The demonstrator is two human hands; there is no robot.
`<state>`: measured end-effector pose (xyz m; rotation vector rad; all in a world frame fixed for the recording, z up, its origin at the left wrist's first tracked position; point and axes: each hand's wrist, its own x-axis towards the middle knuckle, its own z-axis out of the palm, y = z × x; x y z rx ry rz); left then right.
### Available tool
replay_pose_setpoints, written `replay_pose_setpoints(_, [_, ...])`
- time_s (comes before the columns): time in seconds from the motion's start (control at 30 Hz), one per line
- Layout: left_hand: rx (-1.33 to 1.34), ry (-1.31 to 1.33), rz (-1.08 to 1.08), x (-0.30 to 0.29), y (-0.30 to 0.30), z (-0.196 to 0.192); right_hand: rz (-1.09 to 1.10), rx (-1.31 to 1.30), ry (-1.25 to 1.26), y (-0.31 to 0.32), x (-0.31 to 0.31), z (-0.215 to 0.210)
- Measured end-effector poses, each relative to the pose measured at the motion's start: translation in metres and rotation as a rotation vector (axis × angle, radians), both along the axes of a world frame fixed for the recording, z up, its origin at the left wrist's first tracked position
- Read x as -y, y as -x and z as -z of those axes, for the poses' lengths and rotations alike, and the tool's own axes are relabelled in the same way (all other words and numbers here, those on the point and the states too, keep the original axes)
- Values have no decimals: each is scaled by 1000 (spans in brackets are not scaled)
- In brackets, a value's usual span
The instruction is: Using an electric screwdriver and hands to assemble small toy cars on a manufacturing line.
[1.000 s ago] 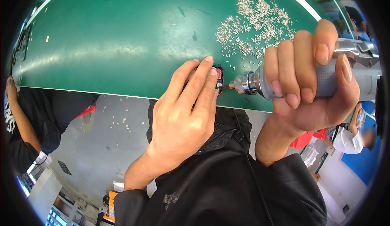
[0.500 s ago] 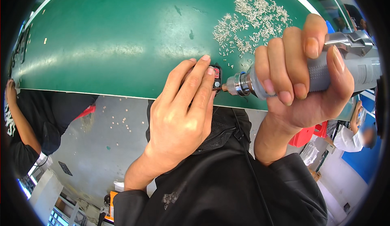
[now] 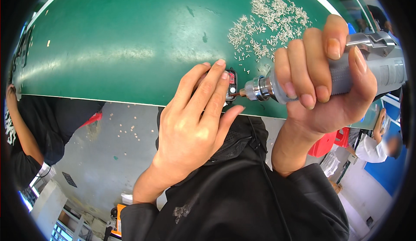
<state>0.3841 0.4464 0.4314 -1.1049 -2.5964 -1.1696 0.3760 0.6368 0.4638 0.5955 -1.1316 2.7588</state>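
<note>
My right hand (image 3: 320, 74) is wrapped round a grey electric screwdriver (image 3: 342, 74) that lies nearly level and points left. Its thin bit (image 3: 239, 94) reaches the near right corner of a small black case (image 3: 234, 85); whether it sits on a screw is too small to tell. Red and white parts show inside the case. My left hand (image 3: 193, 106) rests over the case's left side with fingers stretched out, hiding much of it. Its thumb sticks out to the right, apart from the case and below the bit.
Many small silvery screws (image 3: 277, 17) lie scattered on the green table (image 3: 130, 37) beyond the screwdriver. The table's near edge runs just below the case. A co-worker's arm (image 3: 24, 128) is at the far left, another person (image 3: 377, 145) at the right, near red stools (image 3: 324, 144).
My left thumb has swung out to the right, away from the case. The screwdriver has shifted very slightly, its bit still at the case's corner.
</note>
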Motion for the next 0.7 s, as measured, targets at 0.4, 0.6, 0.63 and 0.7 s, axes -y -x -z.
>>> replay_pose_setpoints(0.4, [-73,12,-6,0,-1,7,136,30,-305,6,-10,-3])
replay_pose_setpoints(0.6, [-77,3,-6,1,1,8,181,80,-135,7,-2,2])
replay_pose_setpoints(0.63, [-76,2,-6,0,1,8,179,85,-136,7,-3,2])
replay_pose_setpoints(0.7, [-68,-3,-6,0,1,8,175,90,-137,7,-3,3])
